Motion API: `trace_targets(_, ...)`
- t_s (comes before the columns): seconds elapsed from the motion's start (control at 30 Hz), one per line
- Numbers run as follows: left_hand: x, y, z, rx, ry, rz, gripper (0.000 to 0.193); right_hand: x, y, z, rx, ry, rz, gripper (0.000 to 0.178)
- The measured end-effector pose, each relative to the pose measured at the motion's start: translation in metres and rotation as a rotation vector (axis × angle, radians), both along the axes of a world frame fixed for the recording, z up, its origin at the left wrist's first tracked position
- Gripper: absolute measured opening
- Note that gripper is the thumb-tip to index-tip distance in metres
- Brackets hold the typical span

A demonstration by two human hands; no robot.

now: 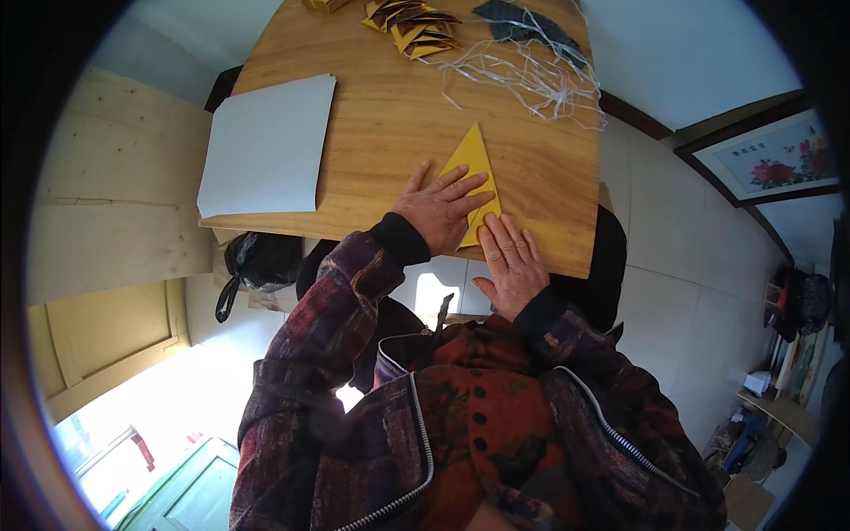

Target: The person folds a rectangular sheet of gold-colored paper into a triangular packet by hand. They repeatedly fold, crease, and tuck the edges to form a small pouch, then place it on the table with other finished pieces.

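A person in a dark plaid jacket (328, 354), unzipped over a red patterned top (474, 398), sits close against the near edge of a wooden table (381, 133). The right hand (515, 270) reaches over that edge, palm down, fingers straight and close together, the thumb held out to the left; its fingertips rest at the lower right of a folded piece of yellow paper (474, 150). The left hand (438, 211) lies across the paper's middle, palm down, fingers spread and thumb pointing away; neither hand is closed around anything. The paper, a narrow triangle, lies flat near the table's front edge with its point facing away. Both hands seem laid flat to keep it pressed to the wood, and they cover much of its lower half, so the folds there are hard to make out. Below the table's left side is a black plastic bag (263, 261). On top, to the left, lies a large white sheet (266, 146), well apart from the hands. Beyond the paper's tip, a loose tangle of white strings (549, 88) spreads to the right edge, partly over a dark grey cloth (522, 22). Farther back sits a cluster of folded golden pieces (412, 31), apparently set aside there. A framed flower picture (770, 159) hangs on the right wall.
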State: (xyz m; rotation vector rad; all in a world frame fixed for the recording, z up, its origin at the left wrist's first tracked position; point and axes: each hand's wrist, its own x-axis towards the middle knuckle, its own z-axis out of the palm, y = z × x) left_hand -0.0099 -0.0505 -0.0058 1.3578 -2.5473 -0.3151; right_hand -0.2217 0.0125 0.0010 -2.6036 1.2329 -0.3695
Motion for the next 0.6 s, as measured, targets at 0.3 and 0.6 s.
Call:
trace_targets(0.3,-0.001,-0.002,-0.001,-0.052,-0.003,-0.014,0.047,0.003,0.0,0.001,-0.013,0.109,-0.013,0.078)
trace_targets(0.6,0.001,-0.005,0.002,0.025,-0.068,-0.026,0.048,0.025,0.012,-0.008,-0.093,0.077,-0.002,0.066)
